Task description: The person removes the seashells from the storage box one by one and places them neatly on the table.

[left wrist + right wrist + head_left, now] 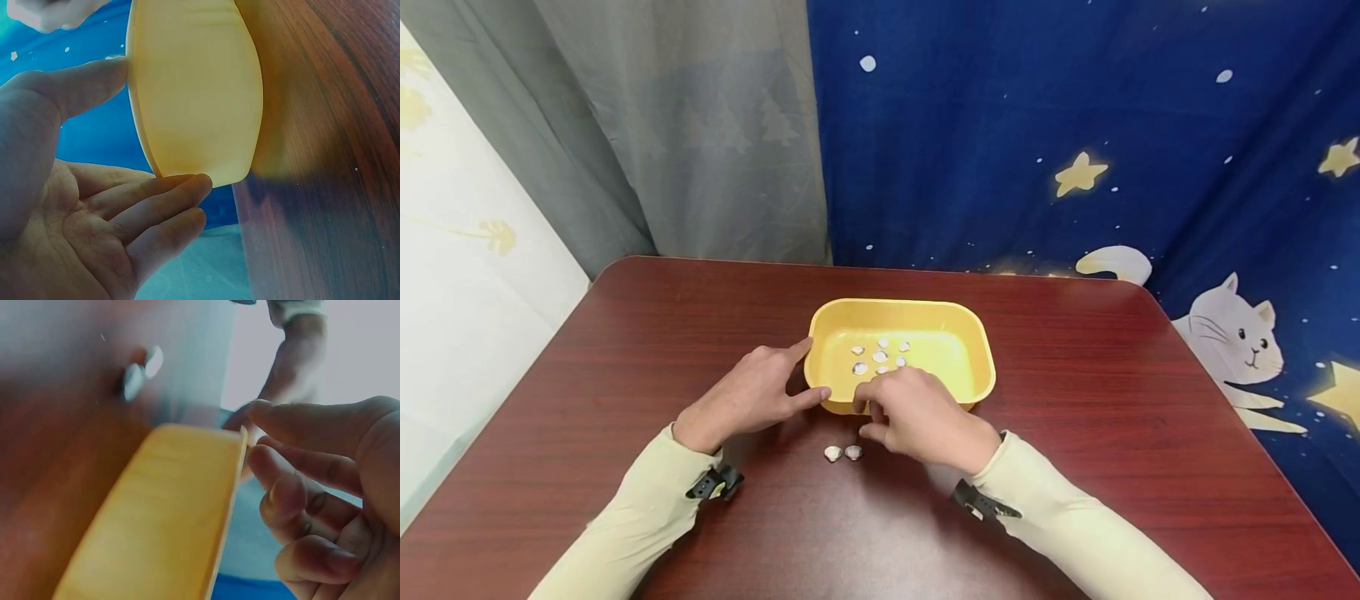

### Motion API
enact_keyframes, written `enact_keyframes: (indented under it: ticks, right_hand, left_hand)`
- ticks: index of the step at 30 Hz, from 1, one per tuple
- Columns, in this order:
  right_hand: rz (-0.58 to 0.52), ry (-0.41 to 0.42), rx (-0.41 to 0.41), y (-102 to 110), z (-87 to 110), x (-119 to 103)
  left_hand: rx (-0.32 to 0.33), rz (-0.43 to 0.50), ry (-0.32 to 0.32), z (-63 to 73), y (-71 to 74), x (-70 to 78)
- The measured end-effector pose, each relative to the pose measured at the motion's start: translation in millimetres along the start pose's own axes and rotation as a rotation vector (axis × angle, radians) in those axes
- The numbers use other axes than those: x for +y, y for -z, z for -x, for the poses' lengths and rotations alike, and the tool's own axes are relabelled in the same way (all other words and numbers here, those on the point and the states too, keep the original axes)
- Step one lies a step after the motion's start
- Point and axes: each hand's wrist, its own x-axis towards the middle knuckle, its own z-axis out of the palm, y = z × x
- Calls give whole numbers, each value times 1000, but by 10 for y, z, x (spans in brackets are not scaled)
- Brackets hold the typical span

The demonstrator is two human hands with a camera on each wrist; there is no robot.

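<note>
A yellow plastic basin (970, 333) stands on the table with several small pale shells (880, 357) on its floor. My left hand (752, 392) steadies its left end, thumb on the front rim and index finger at the left rim. In the left wrist view its other fingers (169, 212) lie nearly straight by the end wall. Over the front rim hovers my right hand (925, 412), fingers loosely bent; the right wrist view shows a gap between thumb and fingertips, with nothing visible in it. Two more shells, a left one (832, 453) and a right one (853, 452), lie in front of the basin.
The dark red-brown wooden table (1075, 375) extends around the basin. Behind it hang a grey curtain (722, 150) and a blue curtain (955, 150) with stars and a cat. Black straps circle both wrists.
</note>
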Motion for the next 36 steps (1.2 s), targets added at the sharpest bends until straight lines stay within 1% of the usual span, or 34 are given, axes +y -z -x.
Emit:
enact_keyframes:
  ticks: [3,6,11,15,18,24,28,33,36]
  right_hand:
    - [-32,-8,27,49,-57,99]
    - [-64,-18,44,43,-119,243]
    - [-83,-63,52,-43,-183,492]
    - [-71,-111,54,-108,-220,616]
    - [-59,-141,43,-144,-253,665]
    - [-23,-195,-11,-232,-334,733]
    - [-16,-207,-33,-285,-382,762]
    - [-2,-228,-60,-327,-421,768]
    - [9,-239,-75,-344,-437,769]
  left_hand:
    - [-2,0,2,4,2,0]
    - [-9,-3,5,7,9,2]
    - [-26,-7,8,0,17,1]
    - [-30,-10,15,-6,15,1]
    - [-25,-12,17,-5,16,-1]
    - [-17,-9,10,0,9,-4]
    - [-15,-13,16,4,8,1]
    - [-33,-4,31,4,16,10]
    - [-36,3,28,3,19,10]
